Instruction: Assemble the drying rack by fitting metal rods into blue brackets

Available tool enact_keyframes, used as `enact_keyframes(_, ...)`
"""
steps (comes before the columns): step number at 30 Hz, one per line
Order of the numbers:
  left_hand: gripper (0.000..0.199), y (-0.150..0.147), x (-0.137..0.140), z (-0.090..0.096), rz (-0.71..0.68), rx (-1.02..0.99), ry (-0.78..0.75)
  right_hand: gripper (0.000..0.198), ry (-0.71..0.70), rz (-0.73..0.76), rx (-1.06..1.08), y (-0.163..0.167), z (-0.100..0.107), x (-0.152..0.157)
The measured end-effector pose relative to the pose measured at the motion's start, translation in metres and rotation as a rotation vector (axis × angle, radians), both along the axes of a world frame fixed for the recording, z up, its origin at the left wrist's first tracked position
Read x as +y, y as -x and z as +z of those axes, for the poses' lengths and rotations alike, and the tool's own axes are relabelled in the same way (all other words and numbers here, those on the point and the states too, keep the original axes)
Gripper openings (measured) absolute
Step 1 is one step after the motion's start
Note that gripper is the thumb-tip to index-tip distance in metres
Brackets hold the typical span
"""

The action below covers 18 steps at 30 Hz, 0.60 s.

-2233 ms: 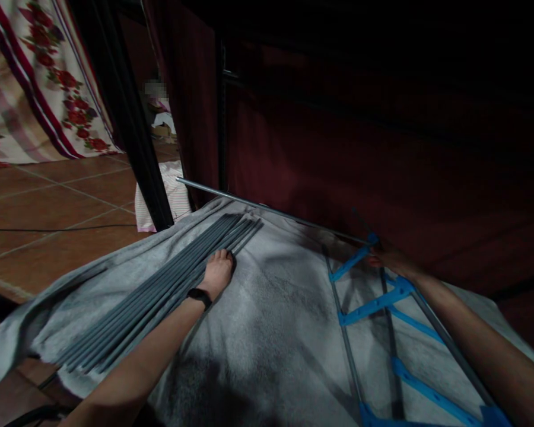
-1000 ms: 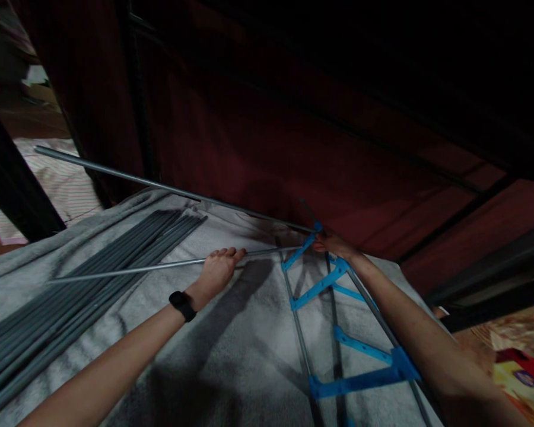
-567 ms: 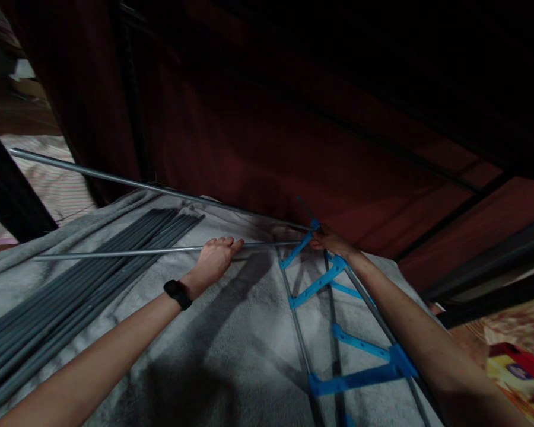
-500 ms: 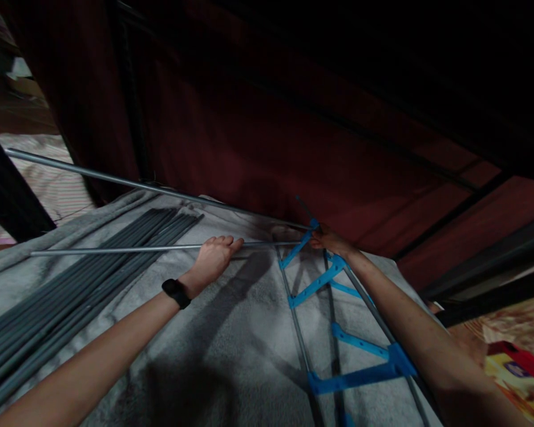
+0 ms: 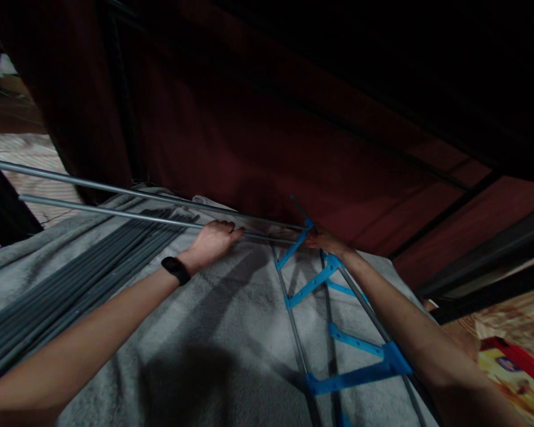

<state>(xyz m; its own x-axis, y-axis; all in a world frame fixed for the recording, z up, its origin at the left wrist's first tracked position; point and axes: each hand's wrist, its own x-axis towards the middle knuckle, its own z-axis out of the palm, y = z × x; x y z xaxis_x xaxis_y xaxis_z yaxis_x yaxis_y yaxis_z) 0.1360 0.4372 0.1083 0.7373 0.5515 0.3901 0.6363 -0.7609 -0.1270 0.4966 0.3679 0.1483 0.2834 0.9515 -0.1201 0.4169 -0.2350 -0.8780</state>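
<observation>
My left hand, with a dark band on its wrist, is closed around a thin grey metal tube. That tube runs right toward a blue plastic bracket at the far end of a frame. My right hand is closed at this bracket, its fingertips partly hidden. A second long tube reaches from the same bracket out to the left. Grey poles joined by more blue brackets form the frame, which lies on a grey blanket.
A bundle of loose grey tubes lies on the blanket at left. Dark red fabric hangs behind. A red and yellow package is at lower right, beyond a dark bar.
The free left end of the tube in my left hand has risen, bringing it closer to the second tube. My right hand stays at the bracket. The view has shifted slightly.
</observation>
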Motion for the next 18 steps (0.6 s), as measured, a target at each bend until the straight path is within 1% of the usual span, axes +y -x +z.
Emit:
enact_keyframes(4,0.044,-0.001,0.011,0.008,-0.022,0.061,-0.021,0.035,-0.004,-0.005,0.015,0.003,0.003,-0.001)
enact_keyframes(7,0.044,-0.001,0.016,0.011,-0.028,0.035,0.026,0.042,-0.011,-0.02,0.017,0.006,0.003,-0.003)
enact_keyframes(10,0.045,0.0,0.019,0.013,-0.049,0.007,0.072,0.044,-0.037,0.015,-0.003,0.009,0.003,-0.006)
enact_keyframes(14,0.044,-0.001,0.017,0.013,-0.057,0.019,0.078,0.044,-0.129,0.111,-0.168,0.01,0.006,-0.008)
enact_keyframes(16,0.043,-0.002,0.014,0.012,-0.041,0.022,0.086,0.043,-0.167,0.131,-0.25,0.01,0.009,-0.008)
enact_keyframes(18,0.044,-0.003,0.01,0.011,-0.015,0.044,0.078,0.042,-0.176,0.131,-0.292,0.009,0.011,-0.008)
